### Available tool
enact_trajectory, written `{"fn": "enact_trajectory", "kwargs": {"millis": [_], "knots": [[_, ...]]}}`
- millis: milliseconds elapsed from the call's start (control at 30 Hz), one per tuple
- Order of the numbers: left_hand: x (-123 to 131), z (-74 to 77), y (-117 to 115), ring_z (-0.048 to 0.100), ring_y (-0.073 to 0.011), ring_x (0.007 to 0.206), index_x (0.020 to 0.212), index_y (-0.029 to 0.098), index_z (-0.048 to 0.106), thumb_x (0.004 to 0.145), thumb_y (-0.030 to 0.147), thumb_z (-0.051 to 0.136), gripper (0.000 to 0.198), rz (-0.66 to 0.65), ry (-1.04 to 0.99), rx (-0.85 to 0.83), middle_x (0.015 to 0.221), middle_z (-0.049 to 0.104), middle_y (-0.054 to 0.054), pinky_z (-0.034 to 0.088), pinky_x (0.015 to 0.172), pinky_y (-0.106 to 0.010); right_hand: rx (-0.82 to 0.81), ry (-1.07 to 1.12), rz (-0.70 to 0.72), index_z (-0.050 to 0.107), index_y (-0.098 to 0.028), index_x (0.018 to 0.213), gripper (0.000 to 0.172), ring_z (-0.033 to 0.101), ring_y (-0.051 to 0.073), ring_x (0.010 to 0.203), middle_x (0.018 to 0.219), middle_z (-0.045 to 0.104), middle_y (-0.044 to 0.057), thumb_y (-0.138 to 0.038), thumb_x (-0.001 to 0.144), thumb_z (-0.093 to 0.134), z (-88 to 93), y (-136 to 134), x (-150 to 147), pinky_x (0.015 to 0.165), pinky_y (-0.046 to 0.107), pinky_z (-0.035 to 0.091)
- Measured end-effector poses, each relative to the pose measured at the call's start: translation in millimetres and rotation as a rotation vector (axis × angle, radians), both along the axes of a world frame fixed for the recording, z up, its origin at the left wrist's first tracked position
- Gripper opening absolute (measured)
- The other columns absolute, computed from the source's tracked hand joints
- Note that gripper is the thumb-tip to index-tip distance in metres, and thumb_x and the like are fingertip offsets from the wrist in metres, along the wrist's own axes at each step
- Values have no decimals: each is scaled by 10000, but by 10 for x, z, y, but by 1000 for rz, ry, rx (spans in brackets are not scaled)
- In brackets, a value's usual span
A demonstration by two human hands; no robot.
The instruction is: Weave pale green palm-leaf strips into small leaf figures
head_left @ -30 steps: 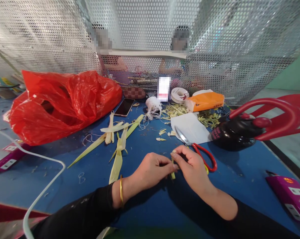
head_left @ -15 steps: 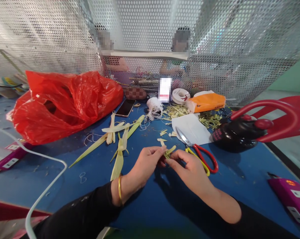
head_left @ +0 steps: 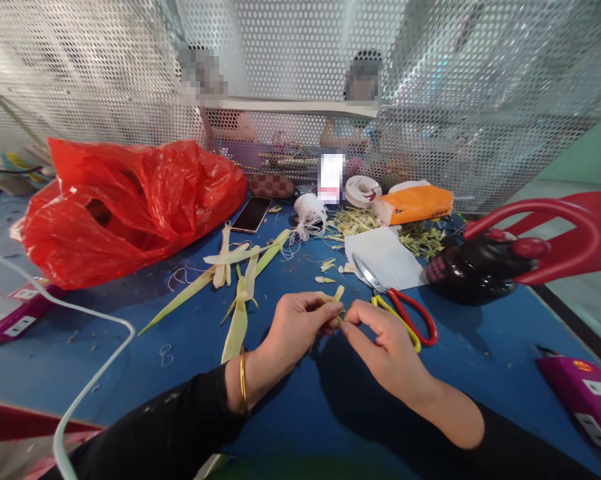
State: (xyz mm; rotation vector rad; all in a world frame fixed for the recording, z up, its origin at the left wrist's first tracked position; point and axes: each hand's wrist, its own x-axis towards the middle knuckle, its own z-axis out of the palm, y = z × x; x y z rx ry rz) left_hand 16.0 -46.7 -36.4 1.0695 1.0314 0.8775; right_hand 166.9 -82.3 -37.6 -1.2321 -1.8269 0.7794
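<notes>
My left hand point(head_left: 298, 327), with a gold bangle at the wrist, pinches a small pale-green strip of corn husk point(head_left: 339, 292) whose end sticks up past the fingertips. Thumb and finger of my right hand point(head_left: 393, 343) are closed on the same little bundle from the other side; most of it is hidden by the fingers. Scissors point(head_left: 413, 315) with one red and one yellow handle lie just beyond my right hand, blades partly over white paper point(head_left: 390, 257). To the left lie tied husk pieces point(head_left: 238, 327) and crossed husks point(head_left: 222, 268).
A red plastic bag point(head_left: 130, 213), phone point(head_left: 252, 215), white thread point(head_left: 309, 210), ribbon spool point(head_left: 362, 192), dried plant bits point(head_left: 423, 240) and orange tissue pack point(head_left: 416, 204) line the back. A dark bottle point(head_left: 473, 270) stands right. Purple power strips point(head_left: 578, 387) and a white cable point(head_left: 115, 360) flank the table.
The husk bundle has turned in my fingers, its strip now pointing more upright. My left hand has shifted slightly right, and my right fingertips have drawn back a little.
</notes>
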Motion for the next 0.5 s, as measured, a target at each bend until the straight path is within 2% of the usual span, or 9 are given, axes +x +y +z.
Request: {"fn": "enact_trajectory", "kwargs": {"millis": [167, 300, 400, 500], "knots": [[-42, -18, 31, 516, -96, 540, 625, 138, 668, 723, 371, 709, 256, -9, -28, -54, 596, 624, -16, 408, 545, -216, -46, -45, -76, 500, -197, 668, 233, 475, 134, 597, 638, 495, -17, -226, 899, 479, -13, 22, 8, 561, 256, 370], [-66, 53, 27, 529, -95, 575, 675, 146, 693, 758, 356, 667, 227, -36, -101, -94, 675, 669, -36, 407, 574, -211, -90, -42, -197, 529, -201, 696, 227, 463, 140, 576, 623, 499, -16, -300, 898, 505, -24, 51, 24, 525, 258, 355], [-60, 113, 11, 570, -104, 628, 660, 154, 689, 759, 315, 667, 190, -18, -169, -72, 675, 675, -25, 439, 667, -218, -185, 95, -194, 576, -194, 741, 241, 522, 159, 622, 652, 559, 3, -378, 889, 528, -40, 70, 27, 560, 264, 402], [-48, 126, 5, 604, -125, 666, 665, 152, 682, 760, 287, 670, 165, -7, -212, -44, 672, 676, -24, 461, 724, -246, -317, 270, -130, 606, -180, 675, 333, 566, 168, 635, 616, 589, 12, -436, 879, 541, -73, 83, 7, 633, 284, 448]]}}
